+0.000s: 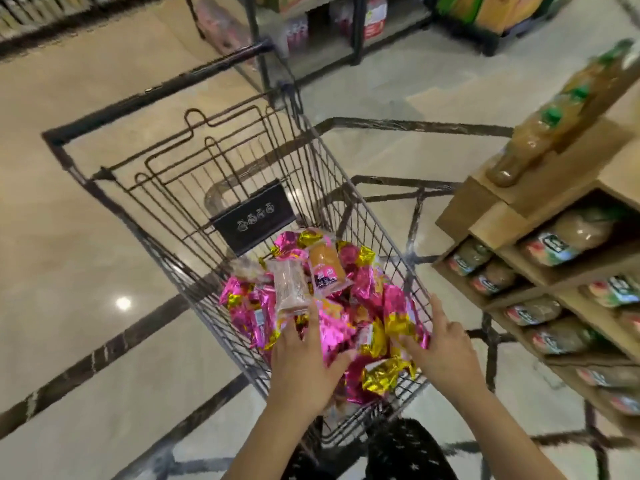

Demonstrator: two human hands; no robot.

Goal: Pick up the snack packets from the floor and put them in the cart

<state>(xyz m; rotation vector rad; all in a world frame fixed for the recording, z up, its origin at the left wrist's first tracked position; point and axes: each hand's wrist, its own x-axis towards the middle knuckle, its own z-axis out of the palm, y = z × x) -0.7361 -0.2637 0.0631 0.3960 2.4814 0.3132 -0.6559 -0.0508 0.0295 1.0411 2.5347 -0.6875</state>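
Observation:
A wire shopping cart (381, 233) stands in front of me on the shop floor. Its basket holds a heap of pink and gold snack packets (367, 282), with an orange packet (325, 268) on top. My left hand (304, 365) reaches over the near end of the basket with its fingers straight. Its fingertips touch the lower edge of a clear pale packet (291, 289), which looks blurred. My right hand (440, 348) is spread open over the basket's right side, its index finger by the wire rim. No packets show on the visible floor.
A wooden display shelf (502, 209) with bottles stands close on the right of the cart. A metal rack (311, 32) with goods is behind the cart's handle (156, 88). Glossy tiled floor lies to the left. My legs (408, 452) are below the cart's near end.

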